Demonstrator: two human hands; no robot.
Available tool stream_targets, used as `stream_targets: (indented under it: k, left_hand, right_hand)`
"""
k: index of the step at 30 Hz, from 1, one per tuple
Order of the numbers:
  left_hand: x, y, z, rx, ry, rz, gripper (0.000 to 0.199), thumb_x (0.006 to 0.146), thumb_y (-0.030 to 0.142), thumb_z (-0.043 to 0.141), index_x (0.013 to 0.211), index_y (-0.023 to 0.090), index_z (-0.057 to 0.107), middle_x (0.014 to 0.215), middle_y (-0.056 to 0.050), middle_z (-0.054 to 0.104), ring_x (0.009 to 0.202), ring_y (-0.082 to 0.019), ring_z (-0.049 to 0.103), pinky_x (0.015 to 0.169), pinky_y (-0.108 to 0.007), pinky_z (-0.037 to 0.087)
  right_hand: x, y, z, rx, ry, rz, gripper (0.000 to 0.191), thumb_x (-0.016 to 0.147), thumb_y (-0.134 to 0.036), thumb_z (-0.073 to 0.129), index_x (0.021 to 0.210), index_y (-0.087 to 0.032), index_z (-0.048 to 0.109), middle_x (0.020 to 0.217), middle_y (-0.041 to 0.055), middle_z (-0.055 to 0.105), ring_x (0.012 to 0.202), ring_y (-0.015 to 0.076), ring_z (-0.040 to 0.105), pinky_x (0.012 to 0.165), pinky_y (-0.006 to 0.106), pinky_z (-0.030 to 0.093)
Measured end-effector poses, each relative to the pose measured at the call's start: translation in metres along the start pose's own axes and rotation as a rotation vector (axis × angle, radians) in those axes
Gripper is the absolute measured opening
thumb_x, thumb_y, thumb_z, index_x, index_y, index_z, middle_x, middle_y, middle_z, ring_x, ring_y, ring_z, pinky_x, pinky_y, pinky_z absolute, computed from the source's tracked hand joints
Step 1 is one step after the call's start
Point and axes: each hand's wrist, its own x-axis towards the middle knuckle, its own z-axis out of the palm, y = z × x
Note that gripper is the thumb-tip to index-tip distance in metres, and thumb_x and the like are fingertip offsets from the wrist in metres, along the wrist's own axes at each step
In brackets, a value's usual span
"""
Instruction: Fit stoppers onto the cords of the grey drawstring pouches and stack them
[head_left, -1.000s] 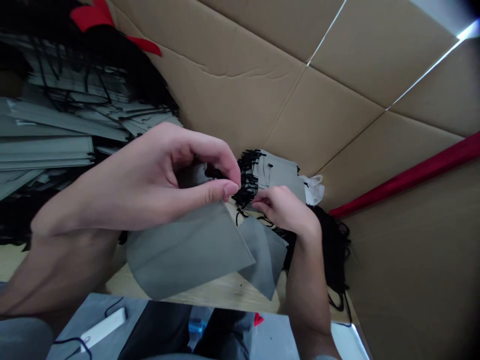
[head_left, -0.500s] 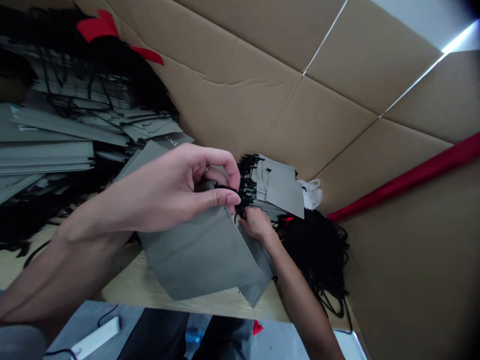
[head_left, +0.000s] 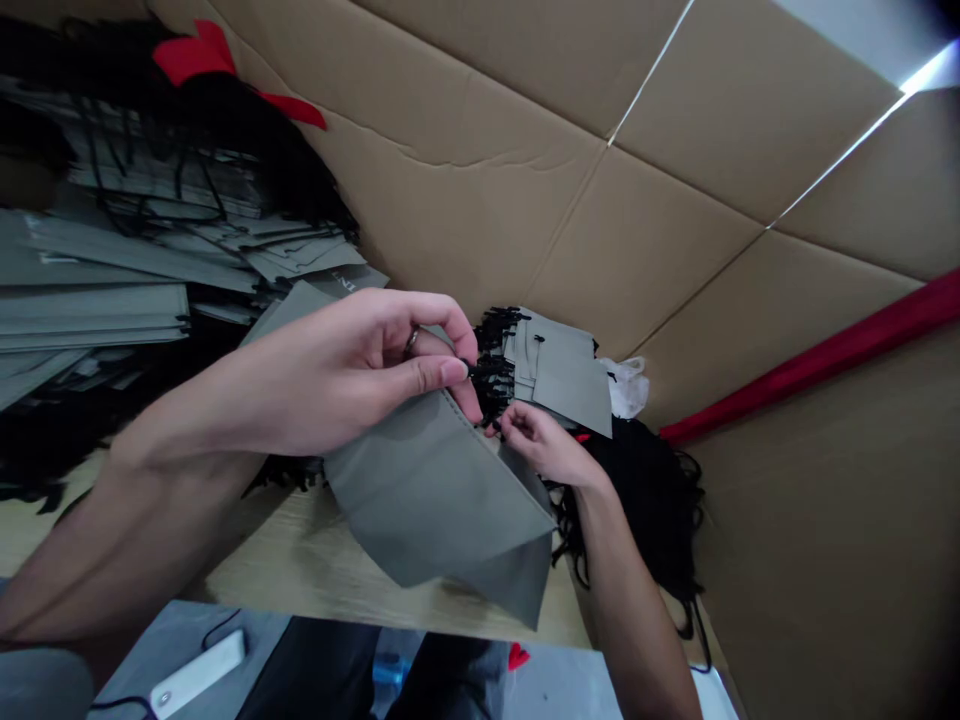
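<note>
Grey fabric piece [head_left: 435, 490] is held up over the front part of the desk [head_left: 300, 560], hung below the left hand [head_left: 375, 375], stitched edge slanted down to the right. A 2nd grey fabric layer [head_left: 517, 580] is seen under its lower right part; whether the 2 are joined cannot be told. The hands are kept apart, near each other. The left hand is pinched, thumb to forefinger, on a black cord [head_left: 470, 368]; 1 ring [head_left: 411, 342] is worn on it. The right hand [head_left: 544, 440] is placed just beside the fabric's upper right edge, thumb and fingers curled in; whether anything is gripped there cannot be told.

Behind the right hand, a stack of grey pieces [head_left: 574, 375] is set, black cord ends bunched along its left side. A white plastic bag [head_left: 630, 388] is tucked beside the stack. A heap of black cords [head_left: 649, 500] is piled behind the right forearm. At left, a large pile of grey pieces [head_left: 97, 305] is mixed with black cords, topped by a red strip [head_left: 196, 55]. The desk is backed by a cardboard wall [head_left: 465, 200]; a red band [head_left: 810, 350] is run along its right side. Below the desk, a white oblong device [head_left: 199, 675] with a dark cable, dark-clad legs [head_left: 307, 670] and a small red scrap [head_left: 517, 656] are seen.
</note>
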Motion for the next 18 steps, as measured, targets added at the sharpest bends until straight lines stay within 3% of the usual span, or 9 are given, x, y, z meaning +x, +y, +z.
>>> stream_targets:
  k: [2,4,7,9,12,18]
  left_hand:
    - [0.001,0.000,0.001,-0.029,-0.040,-0.017,0.021,0.115,0.040,0.073,0.108,0.022,0.080,0.096,-0.004,0.087,0.085,-0.018,0.081,0.067,-0.022,0.059]
    - [0.002,-0.001,0.002,-0.037,-0.028,-0.040,0.022,0.112,0.043,0.078,0.107,0.022,0.081,0.094,-0.003,0.081,0.079,-0.016,0.072,0.063,-0.021,0.054]
    - [0.002,-0.002,0.006,-0.038,-0.008,-0.074,0.029,0.111,0.050,0.080,0.105,0.022,0.081,0.089,-0.002,0.074,0.073,-0.014,0.062,0.057,-0.020,0.047]
    - [0.002,-0.002,0.009,-0.026,0.000,-0.081,0.032,0.112,0.052,0.078,0.101,0.021,0.080,0.085,-0.001,0.070,0.070,-0.013,0.056,0.056,-0.021,0.045]
    - [0.001,-0.001,0.013,0.002,0.056,-0.069,0.034,0.111,0.053,0.079,0.099,0.021,0.080,0.082,-0.001,0.069,0.070,-0.014,0.054,0.056,-0.021,0.044]
    - [0.002,0.002,0.015,-0.029,0.141,-0.042,0.029,0.111,0.048,0.076,0.101,0.021,0.080,0.084,-0.003,0.073,0.070,-0.015,0.059,0.055,-0.021,0.045]
  right_hand:
    - [-0.005,-0.012,-0.014,0.113,0.022,-0.045,0.052,0.119,-0.071,0.066,0.103,-0.022,0.064,0.100,0.0068,0.082,0.090,0.0191,0.078,0.081,0.033,0.065]
    - [-0.011,-0.029,-0.027,0.193,0.057,-0.086,0.056,0.111,-0.077,0.075,0.103,-0.023,0.063,0.093,0.0044,0.079,0.084,0.0173,0.073,0.077,0.031,0.061]
    - [-0.023,-0.062,-0.043,0.264,0.100,-0.130,0.049,0.103,-0.067,0.092,0.110,-0.022,0.072,0.092,0.0016,0.075,0.078,0.0151,0.066,0.070,0.027,0.054]
    - [-0.030,-0.087,-0.050,0.322,0.134,-0.187,0.039,0.093,-0.049,0.107,0.107,-0.022,0.083,0.089,-0.0001,0.073,0.071,0.0127,0.056,0.061,0.025,0.046]
    - [-0.038,-0.117,-0.052,0.329,0.207,-0.308,0.031,0.082,-0.032,0.115,0.100,-0.024,0.090,0.083,-0.0012,0.073,0.069,0.0138,0.055,0.058,0.026,0.045]
    - [-0.043,-0.142,-0.033,0.181,0.442,-0.381,0.015,0.097,-0.024,0.102,0.095,-0.029,0.088,0.083,-0.0015,0.080,0.070,0.0158,0.066,0.062,0.031,0.054]
